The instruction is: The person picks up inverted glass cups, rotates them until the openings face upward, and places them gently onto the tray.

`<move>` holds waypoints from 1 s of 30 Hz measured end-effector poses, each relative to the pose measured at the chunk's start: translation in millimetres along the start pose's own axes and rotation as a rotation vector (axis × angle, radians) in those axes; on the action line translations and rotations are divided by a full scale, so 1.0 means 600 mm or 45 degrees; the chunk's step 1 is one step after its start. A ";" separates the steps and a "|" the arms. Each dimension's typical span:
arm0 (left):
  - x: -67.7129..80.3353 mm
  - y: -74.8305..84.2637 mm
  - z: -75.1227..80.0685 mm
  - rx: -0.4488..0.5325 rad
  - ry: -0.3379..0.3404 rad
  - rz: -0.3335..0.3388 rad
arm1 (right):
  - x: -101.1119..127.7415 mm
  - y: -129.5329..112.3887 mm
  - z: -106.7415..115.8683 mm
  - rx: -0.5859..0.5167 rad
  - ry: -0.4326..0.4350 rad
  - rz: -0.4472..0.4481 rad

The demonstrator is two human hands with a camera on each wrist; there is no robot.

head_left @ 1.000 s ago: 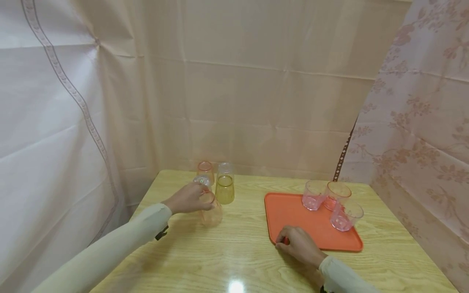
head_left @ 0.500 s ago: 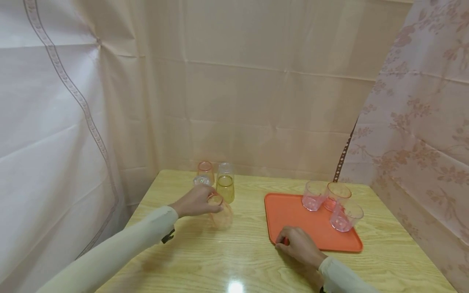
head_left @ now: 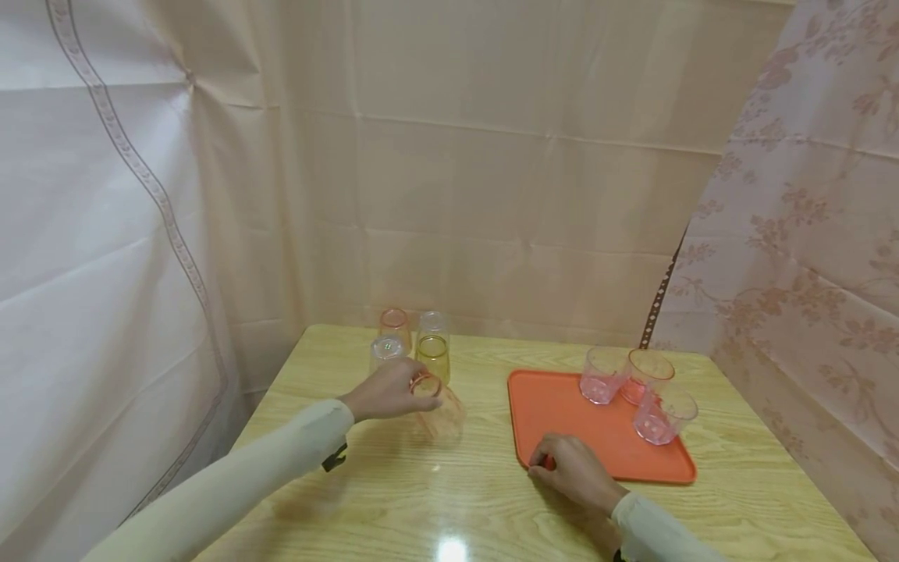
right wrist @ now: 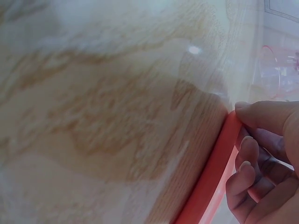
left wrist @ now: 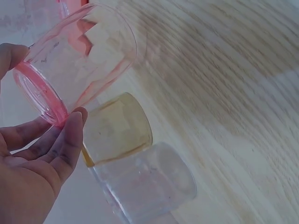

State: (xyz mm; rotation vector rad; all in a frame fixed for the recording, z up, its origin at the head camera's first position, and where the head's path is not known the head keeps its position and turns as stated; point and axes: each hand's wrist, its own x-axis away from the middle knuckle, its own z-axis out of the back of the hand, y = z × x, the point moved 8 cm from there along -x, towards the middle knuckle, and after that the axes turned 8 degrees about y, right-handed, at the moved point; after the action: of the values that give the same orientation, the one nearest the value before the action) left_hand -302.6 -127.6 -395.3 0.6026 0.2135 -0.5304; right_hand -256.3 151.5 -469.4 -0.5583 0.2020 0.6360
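My left hand (head_left: 386, 389) holds a clear pink-orange drinking glass (head_left: 448, 415) by its base, thumb on one side and fingers on the other. The glass is tilted, its mouth pointing down and to the right. Just behind it an amber glass (head_left: 433, 363) stands upside down, with a clear glass (head_left: 385, 351) to its left. In the left wrist view, the held glass (left wrist: 88, 60) overlaps part of the amber one. My right hand (head_left: 577, 472) pinches the near left corner of an orange tray (head_left: 551, 406); its thumb lies on the tray's rim (right wrist: 215, 177).
Behind the amber glass stand another upturned pink glass (head_left: 395, 321) and a clear one (head_left: 431, 321). Upright on the tray's right side are a pale pink glass (head_left: 597, 388), a red-rimmed glass (head_left: 649, 367) and a third glass (head_left: 658, 427). Cloth (head_left: 492, 195) hangs around the wooden table (head_left: 393, 499).
My left hand has moved right with the pink-orange glass, which has tipped further, its mouth swinging right. More of the clear glass behind it shows. The right hand and tray have stayed still.
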 end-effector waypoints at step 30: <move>-0.003 0.036 -0.066 0.246 -0.053 0.130 | -0.009 0.000 -0.002 -0.186 0.011 -0.169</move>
State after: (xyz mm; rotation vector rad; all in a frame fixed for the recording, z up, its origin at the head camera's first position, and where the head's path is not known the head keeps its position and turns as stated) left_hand -294.3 -88.7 -416.0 0.7856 0.0916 -0.4675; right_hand -260.7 148.1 -468.5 -0.7089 0.1263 0.5222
